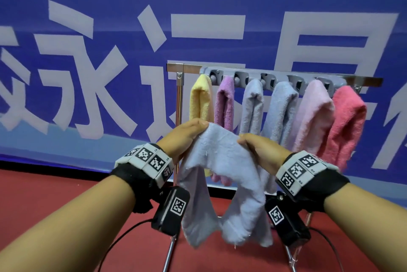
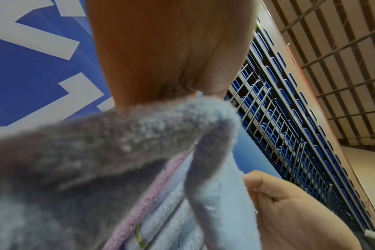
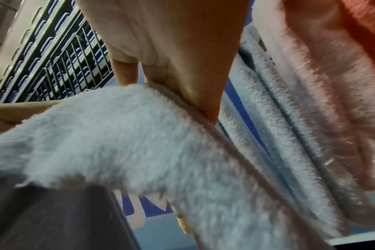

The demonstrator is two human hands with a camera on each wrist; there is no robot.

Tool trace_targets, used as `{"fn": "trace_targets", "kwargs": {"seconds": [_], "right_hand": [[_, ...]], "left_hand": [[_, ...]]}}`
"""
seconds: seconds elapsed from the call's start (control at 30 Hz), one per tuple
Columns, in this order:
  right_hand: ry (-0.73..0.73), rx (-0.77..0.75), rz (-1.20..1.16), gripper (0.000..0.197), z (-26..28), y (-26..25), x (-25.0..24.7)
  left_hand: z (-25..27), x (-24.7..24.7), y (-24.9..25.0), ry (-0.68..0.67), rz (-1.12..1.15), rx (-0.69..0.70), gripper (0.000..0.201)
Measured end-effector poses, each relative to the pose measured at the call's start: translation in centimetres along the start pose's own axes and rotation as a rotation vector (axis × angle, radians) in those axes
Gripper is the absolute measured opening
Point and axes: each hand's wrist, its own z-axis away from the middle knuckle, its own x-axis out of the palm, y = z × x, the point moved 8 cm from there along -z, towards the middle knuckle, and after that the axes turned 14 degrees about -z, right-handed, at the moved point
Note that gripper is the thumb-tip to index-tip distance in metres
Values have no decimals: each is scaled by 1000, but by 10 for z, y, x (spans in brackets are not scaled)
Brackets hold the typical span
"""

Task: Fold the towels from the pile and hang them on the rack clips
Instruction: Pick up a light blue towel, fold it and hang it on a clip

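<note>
Both hands, left [image 1: 187,135] and right [image 1: 259,148], pinch towel [image 1: 222,161] top edge, long axis left-right; rack [image 1: 275,77] just beyond.

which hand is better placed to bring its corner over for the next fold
Probably the left. Both hands pinch the light blue towel by its top edge, but the left hand is higher and clear of the rack, while the right hand is close against the hanging towels.
</note>
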Motion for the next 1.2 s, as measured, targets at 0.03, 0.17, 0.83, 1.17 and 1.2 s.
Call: {"fn": "trace_targets", "kwargs": {"seconds": [0.03, 0.17, 0.83, 1.17, 1.2], "right_hand": [[-13, -9, 17, 19, -4, -5, 7], [-83, -61, 88, 27, -28, -27, 33], [100, -325, 702, 19, -98, -150, 74], [26, -159, 485, 24, -138, -157, 85], [18, -155, 556, 24, -142, -156, 86]], "left_hand": [[-5, -7, 2, 13, -1, 4, 19], [-22, -31, 12, 56, -10, 30, 21], [-103, -122, 39, 267, -69, -91, 14], [-122, -139, 38, 275, -86, -49, 19], [-125, -138, 38, 249, -128, -46, 19]]}}
